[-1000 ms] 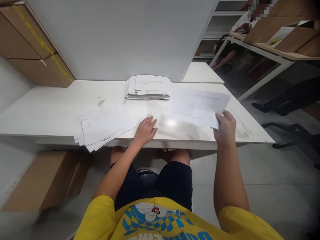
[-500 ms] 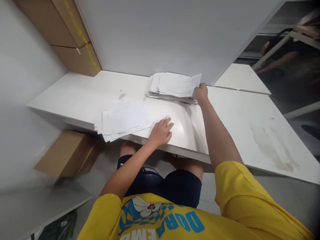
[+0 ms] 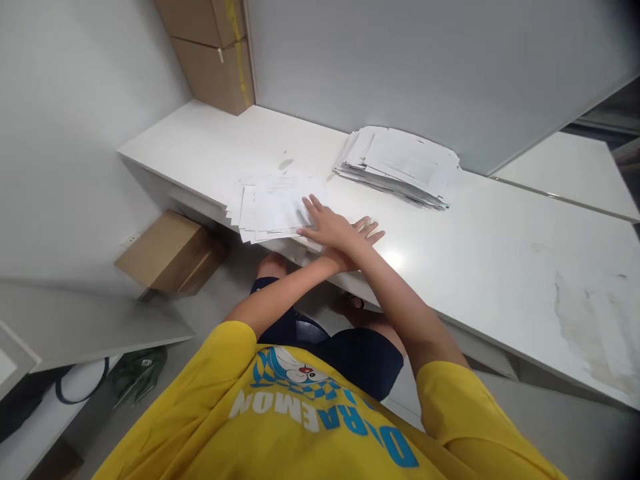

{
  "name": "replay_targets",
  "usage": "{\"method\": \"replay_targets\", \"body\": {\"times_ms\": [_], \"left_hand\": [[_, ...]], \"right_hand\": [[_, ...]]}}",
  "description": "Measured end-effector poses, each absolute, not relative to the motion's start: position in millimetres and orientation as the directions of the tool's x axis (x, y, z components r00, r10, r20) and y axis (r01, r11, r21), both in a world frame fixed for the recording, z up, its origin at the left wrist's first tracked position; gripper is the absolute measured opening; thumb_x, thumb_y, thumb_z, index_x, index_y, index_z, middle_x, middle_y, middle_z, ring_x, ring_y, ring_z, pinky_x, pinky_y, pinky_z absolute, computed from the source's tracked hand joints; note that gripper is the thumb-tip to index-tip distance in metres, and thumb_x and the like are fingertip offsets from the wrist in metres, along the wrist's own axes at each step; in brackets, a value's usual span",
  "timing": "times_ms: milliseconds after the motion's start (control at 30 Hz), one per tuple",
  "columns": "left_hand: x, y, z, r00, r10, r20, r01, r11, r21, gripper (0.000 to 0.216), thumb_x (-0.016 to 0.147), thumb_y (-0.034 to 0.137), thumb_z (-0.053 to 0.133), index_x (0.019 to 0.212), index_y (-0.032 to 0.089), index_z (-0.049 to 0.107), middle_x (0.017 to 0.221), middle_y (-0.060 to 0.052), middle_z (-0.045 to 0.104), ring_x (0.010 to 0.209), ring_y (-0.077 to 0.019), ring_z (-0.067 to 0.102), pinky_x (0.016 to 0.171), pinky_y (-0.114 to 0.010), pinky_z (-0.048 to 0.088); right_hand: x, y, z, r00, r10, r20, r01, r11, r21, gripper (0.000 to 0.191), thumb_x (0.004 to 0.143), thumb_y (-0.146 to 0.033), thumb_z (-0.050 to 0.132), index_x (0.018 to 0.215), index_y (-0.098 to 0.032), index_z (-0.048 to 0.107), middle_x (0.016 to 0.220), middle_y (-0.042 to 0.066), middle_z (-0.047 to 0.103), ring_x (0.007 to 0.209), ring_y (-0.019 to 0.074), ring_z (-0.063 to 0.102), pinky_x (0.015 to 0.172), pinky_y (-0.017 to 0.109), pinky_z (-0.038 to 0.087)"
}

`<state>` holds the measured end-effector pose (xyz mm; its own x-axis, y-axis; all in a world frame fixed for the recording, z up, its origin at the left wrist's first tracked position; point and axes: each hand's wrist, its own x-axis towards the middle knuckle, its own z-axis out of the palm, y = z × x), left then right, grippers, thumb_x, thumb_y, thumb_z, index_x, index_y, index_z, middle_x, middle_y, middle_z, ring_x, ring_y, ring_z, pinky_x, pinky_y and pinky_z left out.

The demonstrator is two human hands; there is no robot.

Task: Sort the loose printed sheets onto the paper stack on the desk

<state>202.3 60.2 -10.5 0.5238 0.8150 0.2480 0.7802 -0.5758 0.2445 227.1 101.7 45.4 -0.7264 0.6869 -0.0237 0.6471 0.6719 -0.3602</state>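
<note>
My right hand (image 3: 323, 223) crosses over my left forearm and reaches the right end of a loose, fanned pile of white paper sheets (image 3: 270, 207). Its fingers are spread over the paper, with nothing gripped. Beneath it, my left hand (image 3: 363, 233) rests near the table's front edge, fingers apart; a small pale thing seems to lie by its fingertips, too small to name. Against the back panel lies a thicker stack of papers (image 3: 400, 163), with neither hand on it. The fanned sheets overhang the front edge a little at the left.
The white table (image 3: 500, 247) runs along a grey panel and has a worn patch at the right. Cardboard boxes (image 3: 215, 73) stand at its far left end. Another cardboard box (image 3: 165, 253) is below, left of my legs. Green fabric (image 3: 137, 377) lies lower left.
My right hand has let go of the thick stack's top sheet and moved left across my left arm to the fanned sheets. The whole view has shifted right and down.
</note>
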Motion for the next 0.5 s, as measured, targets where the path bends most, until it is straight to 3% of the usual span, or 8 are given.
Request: {"method": "replay_targets", "body": {"times_ms": [67, 167, 333, 433, 500], "left_hand": [[199, 59, -8, 0.553, 0.780, 0.293, 0.759, -0.617, 0.211, 0.055, 0.099, 0.035, 0.048, 0.151, 0.018, 0.040, 0.160, -0.008, 0.036, 0.153, -0.0288, 0.024, 0.125, -0.050, 0.023], [195, 58, -3, 0.580, 0.737, 0.347, 0.736, -0.657, 0.164, 0.050, 0.102, 0.032, 0.042, 0.150, 0.016, 0.041, 0.159, -0.008, 0.038, 0.153, -0.0253, 0.024, 0.127, -0.044, 0.019], [197, 29, -23, 0.672, 0.645, 0.363, 0.626, -0.757, 0.186, 0.049, 0.098, 0.030, 0.049, 0.146, 0.018, 0.046, 0.156, -0.007, 0.044, 0.151, -0.0283, 0.028, 0.125, -0.047, 0.022], [189, -27, -51, 0.519, 0.712, 0.473, 0.692, -0.675, 0.257, 0.043, 0.093, 0.027, 0.052, 0.133, 0.014, 0.060, 0.141, -0.013, 0.059, 0.141, -0.0300, 0.044, 0.119, -0.047, 0.036], [172, -64, -63, 0.383, 0.706, 0.596, 0.729, -0.627, 0.274, 0.038, 0.092, 0.024, 0.049, 0.126, 0.017, 0.065, 0.126, -0.011, 0.068, 0.133, -0.0291, 0.051, 0.115, -0.050, 0.040]], "right_hand": [[212, 79, 54, -0.699, 0.703, -0.132, 0.707, 0.652, -0.273, 0.080, 0.092, -0.061, 0.047, 0.154, -0.014, 0.028, 0.155, 0.021, 0.038, 0.131, 0.0404, 0.047, 0.097, 0.051, 0.048], [212, 65, 62, -0.624, 0.766, -0.155, 0.781, 0.608, -0.141, 0.070, 0.094, -0.055, 0.049, 0.146, -0.010, 0.039, 0.133, 0.023, 0.057, 0.117, 0.0387, 0.056, 0.088, 0.047, 0.051], [225, 57, 54, -0.519, 0.846, -0.118, 0.853, 0.522, -0.012, 0.050, 0.096, -0.047, 0.050, 0.126, -0.008, 0.054, 0.124, 0.023, 0.056, 0.110, 0.0349, 0.057, 0.080, 0.040, 0.049], [229, 53, 46, -0.528, 0.847, -0.065, 0.848, 0.529, 0.004, 0.047, 0.099, -0.045, 0.044, 0.129, -0.010, 0.052, 0.121, 0.022, 0.056, 0.107, 0.0334, 0.057, 0.077, 0.038, 0.045], [231, 52, 40, -0.553, 0.833, -0.026, 0.833, 0.553, -0.006, 0.043, 0.101, -0.042, 0.040, 0.129, -0.012, 0.052, 0.119, 0.021, 0.056, 0.105, 0.0325, 0.056, 0.075, 0.037, 0.043]]}}
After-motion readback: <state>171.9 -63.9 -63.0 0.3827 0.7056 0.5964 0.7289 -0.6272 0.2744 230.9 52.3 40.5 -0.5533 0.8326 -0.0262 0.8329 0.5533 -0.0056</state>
